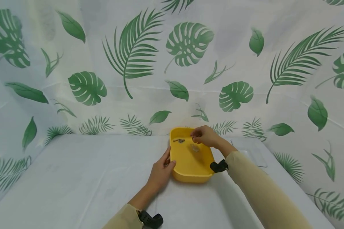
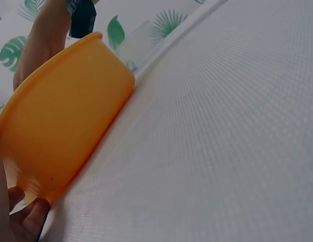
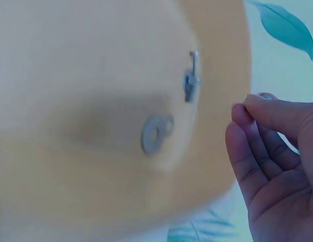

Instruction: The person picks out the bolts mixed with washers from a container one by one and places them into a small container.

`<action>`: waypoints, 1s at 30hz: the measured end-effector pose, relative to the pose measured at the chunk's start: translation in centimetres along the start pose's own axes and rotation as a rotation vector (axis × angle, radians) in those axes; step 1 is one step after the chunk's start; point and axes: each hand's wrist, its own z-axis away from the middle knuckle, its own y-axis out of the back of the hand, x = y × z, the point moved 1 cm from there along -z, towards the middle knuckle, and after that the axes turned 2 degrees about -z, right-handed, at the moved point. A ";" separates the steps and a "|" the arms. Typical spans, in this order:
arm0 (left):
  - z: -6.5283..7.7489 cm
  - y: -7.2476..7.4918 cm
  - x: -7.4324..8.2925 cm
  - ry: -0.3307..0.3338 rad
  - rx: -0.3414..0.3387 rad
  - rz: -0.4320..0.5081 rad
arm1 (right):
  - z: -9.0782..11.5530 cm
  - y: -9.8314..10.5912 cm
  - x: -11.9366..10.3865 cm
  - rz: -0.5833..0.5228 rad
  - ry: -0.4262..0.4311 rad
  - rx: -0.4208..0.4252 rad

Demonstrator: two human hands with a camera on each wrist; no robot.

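A yellow plastic tub [image 1: 193,167] stands on the white table. My left hand [image 1: 160,171] grips its left side, with the thumb at the rim; in the left wrist view, the fingers [image 2: 33,217] reach around the tub's lower wall. Above the tub's far right part, my right hand [image 1: 204,136] pinches a small shiny piece [image 3: 268,96] between thumb and forefinger. The fingers mostly hide it, so I cannot tell its kind. Inside the tub lie a large and a smaller flat washer [image 3: 152,135], overlapping. Farther to the left in it are small metal bolts [image 1: 179,140], close together.
Behind the right forearm, a clear flat plastic case [image 1: 256,157] lies on the table. A white cloth with green leaf prints [image 1: 149,105] hangs along the back and sides. White tablecloth [image 1: 74,178] covers the table left of the tub.
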 end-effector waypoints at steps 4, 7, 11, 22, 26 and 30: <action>0.0 0.1 -0.2 0.006 0.000 -0.014 | 1.0 1.5 0.7 0.009 -0.006 0.011; 0.1 0.3 -0.1 0.014 0.003 -0.013 | 1.7 2.6 1.4 0.022 -0.013 0.030; 0.2 0.3 0.0 0.018 0.000 -0.012 | 2.9 4.0 2.4 0.037 -0.024 0.059; 0.2 0.0 0.0 0.001 0.007 -0.012 | 5.7 7.0 6.3 0.066 -0.050 0.118; 0.2 -0.2 0.1 0.005 0.009 -0.013 | 6.8 8.0 7.9 0.081 -0.082 0.132; 0.2 -0.3 -0.1 -0.004 0.012 -0.015 | 8.1 8.7 9.2 0.080 -0.122 0.128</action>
